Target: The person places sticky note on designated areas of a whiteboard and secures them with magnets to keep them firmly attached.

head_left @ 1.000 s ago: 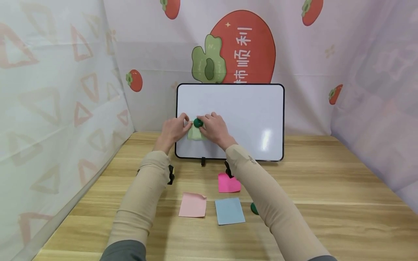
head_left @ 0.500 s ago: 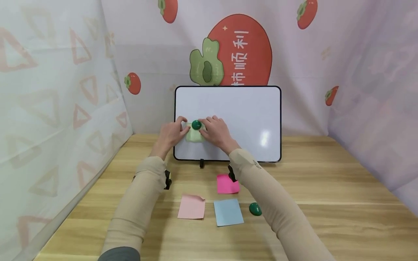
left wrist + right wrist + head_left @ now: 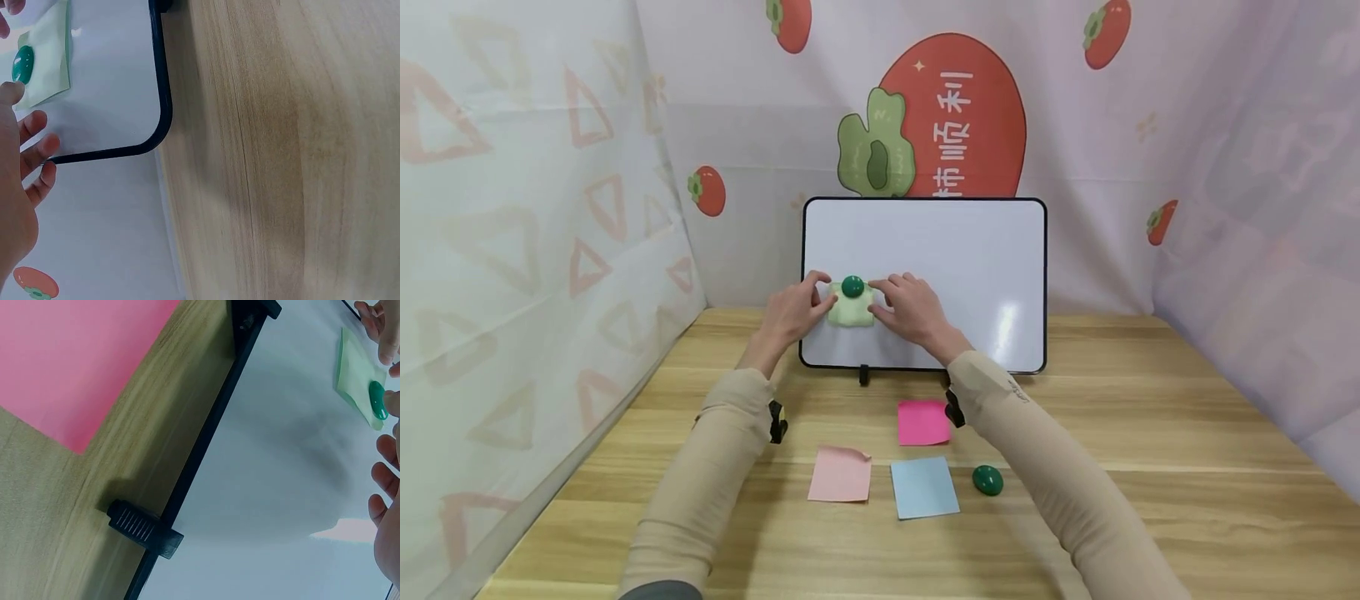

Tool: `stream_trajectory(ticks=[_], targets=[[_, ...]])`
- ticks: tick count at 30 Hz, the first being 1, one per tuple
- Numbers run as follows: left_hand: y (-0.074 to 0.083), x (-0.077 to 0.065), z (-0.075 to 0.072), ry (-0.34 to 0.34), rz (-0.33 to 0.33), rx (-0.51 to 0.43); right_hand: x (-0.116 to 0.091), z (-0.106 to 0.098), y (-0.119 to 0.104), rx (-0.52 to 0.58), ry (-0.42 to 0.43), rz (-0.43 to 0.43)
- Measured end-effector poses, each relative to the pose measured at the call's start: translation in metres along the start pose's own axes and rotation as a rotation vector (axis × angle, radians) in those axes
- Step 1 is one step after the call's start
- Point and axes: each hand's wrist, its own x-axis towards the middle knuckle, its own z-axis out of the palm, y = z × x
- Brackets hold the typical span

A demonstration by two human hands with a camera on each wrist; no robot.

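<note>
A pale green sticky note (image 3: 852, 313) lies flat on the left part of the upright whiteboard (image 3: 962, 250). On the note's upper part sits a round green magnet (image 3: 852, 286). My left hand (image 3: 788, 315) is at the note's left side with fingers loosely bent; in the left wrist view its thumb is by the note and its outer fingers are at the board's black frame (image 3: 164, 94). To the right of the note is my right hand (image 3: 916, 312), its thumb and index spread apart beside the note's edge. Neither hand grips the magnet.
On the wooden table (image 3: 1135, 467) lie a bright pink sticky note (image 3: 923, 423), a light pink one (image 3: 841, 475) with a curled corner, and a blue one (image 3: 925, 488). A second green magnet (image 3: 988, 480) is right of the blue note. Black feet (image 3: 144, 528) support the board.
My right hand has drawn back rightward from the magnet, which stays on the note. More of the note shows. My left hand has barely moved. The view has tilted up slightly.
</note>
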Motion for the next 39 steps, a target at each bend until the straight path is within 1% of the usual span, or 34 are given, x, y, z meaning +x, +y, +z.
stream_trajectory(ticks=[5, 12, 16, 20, 24, 31, 39], targets=[[0.001, -0.004, -0.002, -0.025, 0.007, -0.049, -0.006, -0.003, -0.002, 0.021, -0.003, -0.011], [0.005, -0.01, -0.004, -0.064, -0.017, -0.122, -0.014, -0.007, -0.004, 0.048, -0.021, -0.009], [0.008, -0.015, -0.003, -0.073, -0.024, -0.162, -0.021, -0.01, -0.005, 0.055, -0.019, -0.016], [0.007, -0.021, -0.001, -0.071, -0.032, -0.201, -0.028, -0.013, -0.004, 0.052, -0.029, -0.019], [0.006, -0.026, -0.001, -0.079, -0.035, -0.216, -0.037, -0.016, -0.001, 0.063, -0.042, -0.004], [0.011, -0.036, -0.004, -0.127, -0.05, -0.256, -0.056, -0.023, 0.004, 0.087, -0.056, 0.014], [0.013, -0.046, -0.004, -0.138, -0.042, -0.27, -0.075, -0.029, 0.007, 0.096, -0.084, 0.023]])
